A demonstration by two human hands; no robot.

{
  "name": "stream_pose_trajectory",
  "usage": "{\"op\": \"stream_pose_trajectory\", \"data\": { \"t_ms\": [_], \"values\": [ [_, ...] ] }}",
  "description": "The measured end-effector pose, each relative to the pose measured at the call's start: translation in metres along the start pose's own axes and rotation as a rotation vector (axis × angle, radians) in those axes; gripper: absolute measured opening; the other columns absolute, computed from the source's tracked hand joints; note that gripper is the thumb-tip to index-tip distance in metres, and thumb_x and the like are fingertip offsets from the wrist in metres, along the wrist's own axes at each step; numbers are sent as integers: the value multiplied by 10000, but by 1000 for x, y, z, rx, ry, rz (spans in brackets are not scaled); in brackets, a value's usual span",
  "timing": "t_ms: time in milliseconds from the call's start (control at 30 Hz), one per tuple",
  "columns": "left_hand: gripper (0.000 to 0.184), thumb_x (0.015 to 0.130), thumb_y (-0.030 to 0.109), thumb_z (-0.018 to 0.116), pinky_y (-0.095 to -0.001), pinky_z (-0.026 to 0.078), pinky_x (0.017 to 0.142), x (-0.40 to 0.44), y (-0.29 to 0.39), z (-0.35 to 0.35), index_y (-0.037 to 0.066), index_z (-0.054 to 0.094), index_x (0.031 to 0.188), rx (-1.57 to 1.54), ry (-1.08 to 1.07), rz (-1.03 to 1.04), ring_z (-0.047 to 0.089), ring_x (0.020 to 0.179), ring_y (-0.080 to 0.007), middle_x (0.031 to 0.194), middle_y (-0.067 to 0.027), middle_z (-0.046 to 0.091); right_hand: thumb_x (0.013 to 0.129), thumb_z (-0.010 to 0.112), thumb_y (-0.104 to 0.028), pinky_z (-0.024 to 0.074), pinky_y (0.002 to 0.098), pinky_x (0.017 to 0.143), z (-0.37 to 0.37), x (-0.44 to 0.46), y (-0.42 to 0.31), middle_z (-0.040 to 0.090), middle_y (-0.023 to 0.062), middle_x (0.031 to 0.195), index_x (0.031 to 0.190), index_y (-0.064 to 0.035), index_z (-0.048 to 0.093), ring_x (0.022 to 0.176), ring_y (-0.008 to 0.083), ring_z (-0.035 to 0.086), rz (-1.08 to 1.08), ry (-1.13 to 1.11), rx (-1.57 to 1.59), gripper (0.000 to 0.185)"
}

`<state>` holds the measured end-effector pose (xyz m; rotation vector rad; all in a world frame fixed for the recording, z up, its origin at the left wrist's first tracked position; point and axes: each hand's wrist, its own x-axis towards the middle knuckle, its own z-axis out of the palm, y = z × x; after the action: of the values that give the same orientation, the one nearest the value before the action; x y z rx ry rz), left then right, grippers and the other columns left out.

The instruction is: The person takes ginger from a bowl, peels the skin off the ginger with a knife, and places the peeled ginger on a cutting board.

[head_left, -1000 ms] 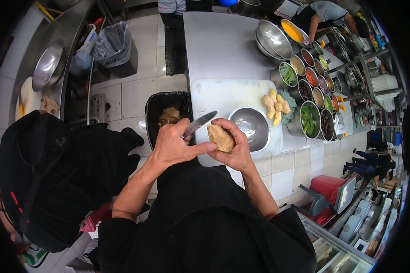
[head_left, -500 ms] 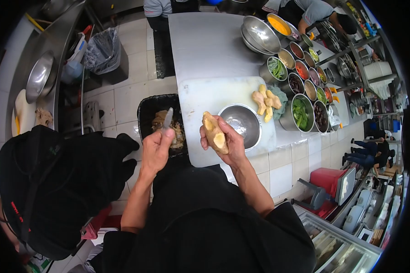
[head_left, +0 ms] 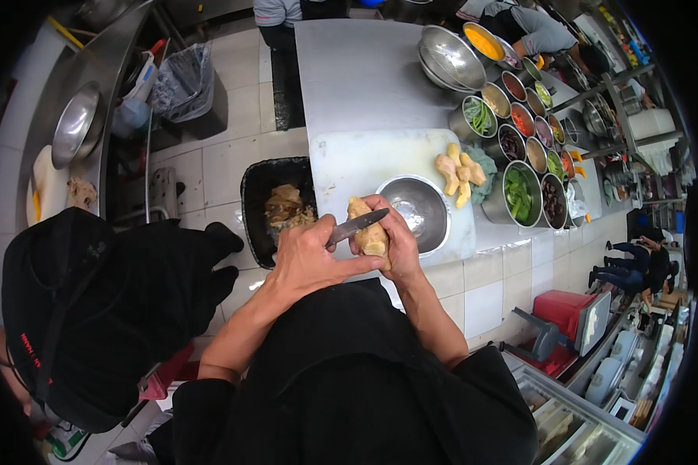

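While the left hand (head_left: 310, 252) closes around a knife (head_left: 361, 225), its thumb braced near the lower end of a knobbly ginger root (head_left: 374, 243), the right hand (head_left: 403, 249) grips that root from the other side, as shown by the head camera. The root is held up near the edge of a white cutting board (head_left: 353, 161) on a steel worktop (head_left: 364, 77), just beside a metal bowl (head_left: 436, 203). Paler ginger pieces (head_left: 463, 177) lie beyond the bowl, and a black bin (head_left: 248, 211) with brown scraps (head_left: 285, 208) stands to the left. The blade crosses the root with its tip close to the right hand's fingers; a slip on the uneven surface could cut them. Any damp on the root could loosen the grip, dropping it onto the board or floor.
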<state>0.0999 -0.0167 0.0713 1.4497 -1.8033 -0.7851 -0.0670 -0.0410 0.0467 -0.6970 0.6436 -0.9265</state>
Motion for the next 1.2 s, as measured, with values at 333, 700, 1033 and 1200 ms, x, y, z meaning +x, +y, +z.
{"op": "stream_pose_trajectory", "data": {
  "t_ms": [333,700,1033,1200],
  "values": [
    [644,631,592,786,-325,427,426,6,-18,11,3,523,636,169,2,182,521,422,-229,486,-85,469,942,423,-197,439,225,757,5,2,5,562,39,956,1083,-24,508,847,78,537,-64,81,-121,238],
    [737,601,700,734,-327,399,381,13,-35,14,40,410,547,123,305,249,483,385,-231,462,-96,449,933,386,-128,435,226,724,29,7,0,562,34,897,972,-25,507,798,75,525,-45,152,-86,163],
    [751,635,723,687,-331,396,378,9,-39,15,32,412,534,121,243,220,488,389,-236,457,-96,444,924,363,-112,448,239,712,38,5,1,566,51,889,982,-21,501,783,86,530,-69,174,-95,175],
    [687,741,663,642,-345,384,367,4,-47,26,36,449,536,41,171,176,501,381,-255,452,-98,456,957,387,-154,437,230,709,34,8,6,559,37,872,988,-26,507,775,73,519,-101,229,-116,179]
  ]
}}
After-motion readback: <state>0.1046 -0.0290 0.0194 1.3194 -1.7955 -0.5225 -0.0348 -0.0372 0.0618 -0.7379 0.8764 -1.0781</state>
